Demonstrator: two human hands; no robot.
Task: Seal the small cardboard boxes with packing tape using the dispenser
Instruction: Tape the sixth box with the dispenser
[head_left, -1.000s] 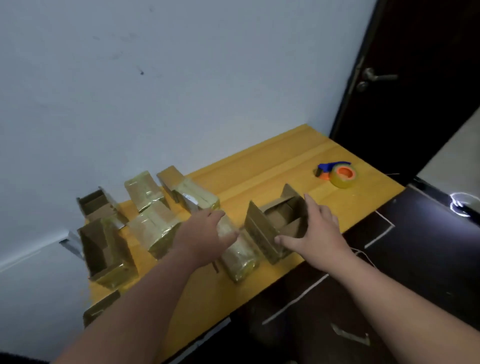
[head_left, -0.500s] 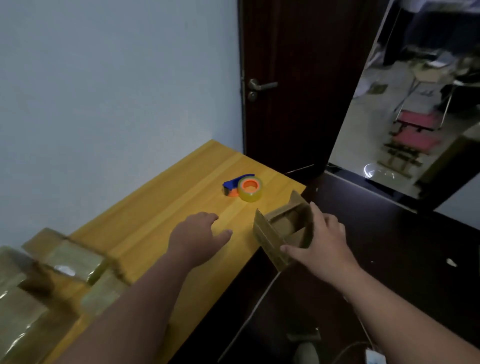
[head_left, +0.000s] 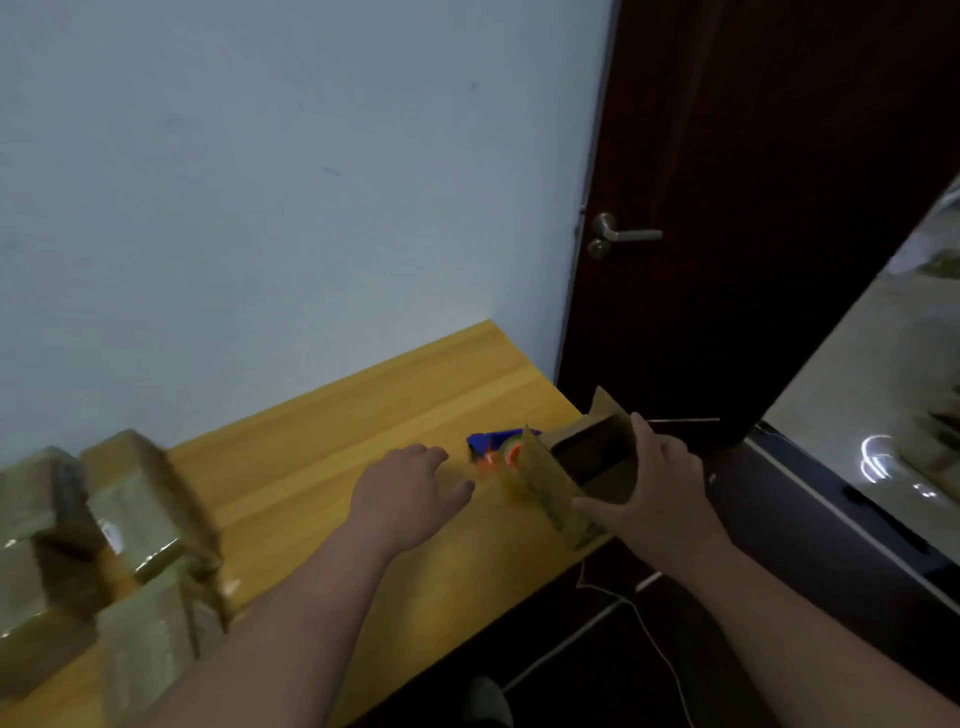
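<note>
An open cardboard box (head_left: 582, 467), flaps up and nothing visible inside, is gripped by the right hand (head_left: 649, 493) at the table's (head_left: 415, 400) right end. The left hand (head_left: 405, 493) hovers with loosely spread fingers beside the tape dispenser (head_left: 493, 449), half hidden behind a flap. Blurred taped boxes (head_left: 130, 509) crowd the table's left end.

A plain indoor room used as a makeshift packing spot: a yellow wooden bench (head_left: 363, 415) stands against a bare pale wall (head_left: 260, 182), with a dark wooden door (head_left: 753, 156) and lever handle (head_left: 626, 235) just right of the bench, taped cardboard boxes (head_left: 119, 519) crowding its left end
</note>
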